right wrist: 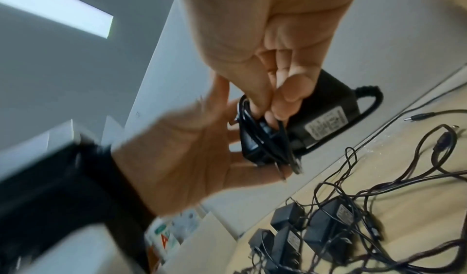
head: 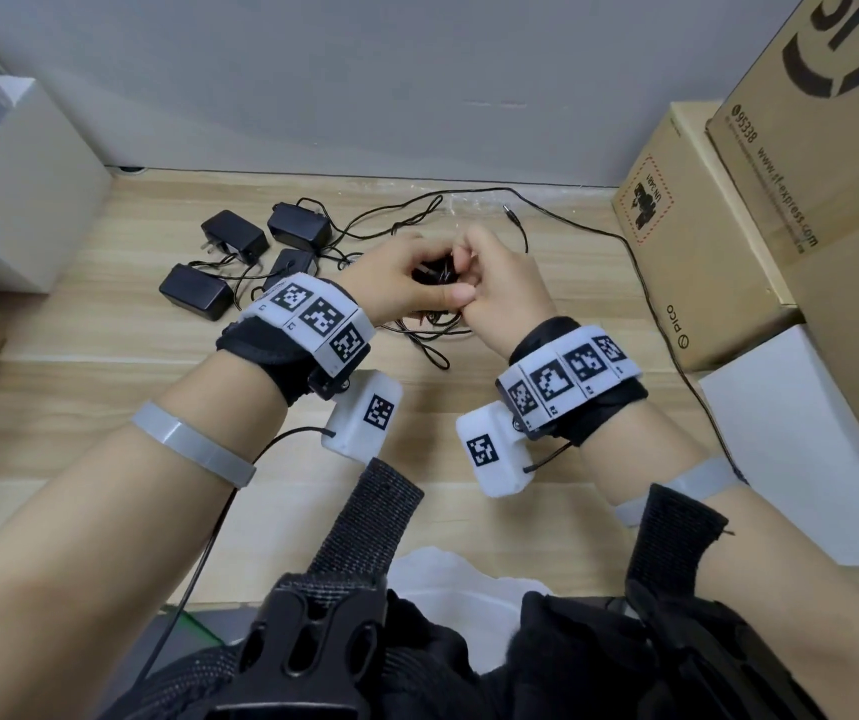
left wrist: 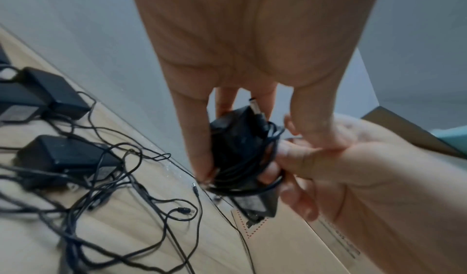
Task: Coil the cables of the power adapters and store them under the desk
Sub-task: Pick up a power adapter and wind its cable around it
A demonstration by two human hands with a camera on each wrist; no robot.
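Note:
Over the middle of the wooden desk [head: 105,387] my two hands meet around one black power adapter [left wrist: 235,138]. Its thin cable [left wrist: 267,158] is wound in loops round the body, and its barrel plug [left wrist: 255,106] sticks up between my fingers. My left hand [head: 419,272] grips the adapter between fingers and thumb. My right hand [head: 463,283] pinches the cable loops against it. The adapter's label [right wrist: 326,122] and prongs [right wrist: 280,170] show in the right wrist view. Several other black adapters [head: 193,291] lie at the left in a tangle of loose cables [head: 396,220].
Cardboard boxes [head: 702,241] are stacked along the right, with a white box [head: 780,433] in front of them. One long cable [head: 650,283] runs beside these boxes. A white box [head: 11,189] stands at the left and a grey wall [head: 365,96] closes the back.

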